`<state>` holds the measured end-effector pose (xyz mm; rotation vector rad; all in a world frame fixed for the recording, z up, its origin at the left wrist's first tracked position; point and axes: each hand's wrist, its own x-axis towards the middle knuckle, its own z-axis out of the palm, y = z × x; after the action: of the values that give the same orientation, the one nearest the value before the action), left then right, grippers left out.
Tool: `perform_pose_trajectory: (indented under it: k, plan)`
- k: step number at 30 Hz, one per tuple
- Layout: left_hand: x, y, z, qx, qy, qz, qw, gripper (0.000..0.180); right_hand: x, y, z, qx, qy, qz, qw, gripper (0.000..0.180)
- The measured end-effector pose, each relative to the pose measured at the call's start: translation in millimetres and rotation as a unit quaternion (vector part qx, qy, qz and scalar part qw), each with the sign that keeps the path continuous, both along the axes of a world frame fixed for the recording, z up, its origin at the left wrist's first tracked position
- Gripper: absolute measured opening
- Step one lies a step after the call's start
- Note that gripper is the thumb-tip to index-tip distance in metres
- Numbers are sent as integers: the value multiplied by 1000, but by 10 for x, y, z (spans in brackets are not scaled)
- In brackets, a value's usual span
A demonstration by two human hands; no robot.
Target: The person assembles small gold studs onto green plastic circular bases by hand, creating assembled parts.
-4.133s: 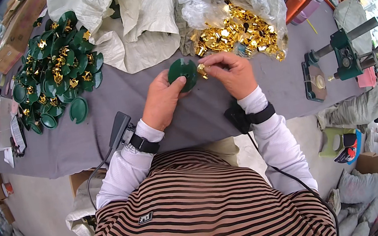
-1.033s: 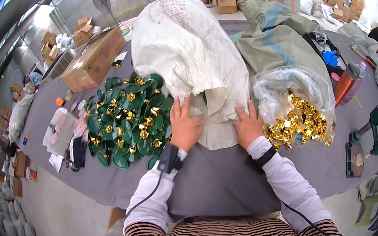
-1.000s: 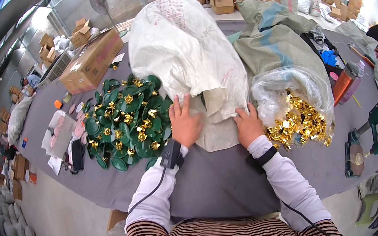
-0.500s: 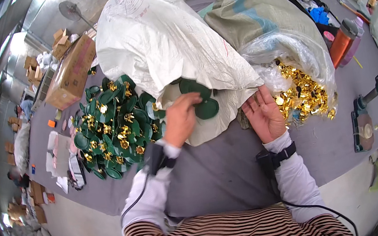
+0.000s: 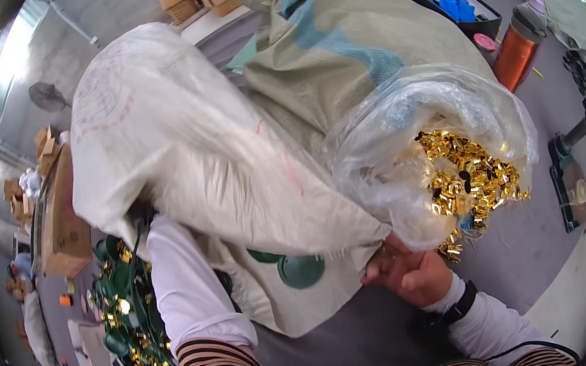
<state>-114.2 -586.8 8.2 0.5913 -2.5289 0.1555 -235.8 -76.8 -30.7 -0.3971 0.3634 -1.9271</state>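
Since half a second ago, left arm is reaching deep into the white woven sack [image 5: 176, 147], hand hidden so grip cannot be told, green discs [image 5: 301, 270] are lying at its mouth, and right hand [image 5: 411, 276] is pinching the sack's edge beside the gold-piece bag [image 5: 455, 160].

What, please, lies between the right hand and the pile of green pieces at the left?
In the head view: a dark green round piece on the white sack's mouth, then the left sleeve.
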Motion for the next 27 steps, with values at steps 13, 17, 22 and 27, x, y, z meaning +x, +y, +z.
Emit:
perform_pose_trajectory:
  k: [13, 17, 22, 27]
  plan:
    - [-251, 904, -306, 34, 28, -28, 999, 53, 17, 40, 33, 16, -47, 22, 999, 67]
    - [-305, 463, -125, 72, 20, -37, 996, 55, 54, -4, 30, 23, -26, 28, 999, 74]
    - [-596, 477, -111, 147, -24, -29, 988, 57, -28, -16, 37, -38, -32, 13, 999, 81]
    - [-249, 1060, -460, 202, -75, -36, 976, 60, -223, -49, 11, -79, -4, -7, 997, 88]
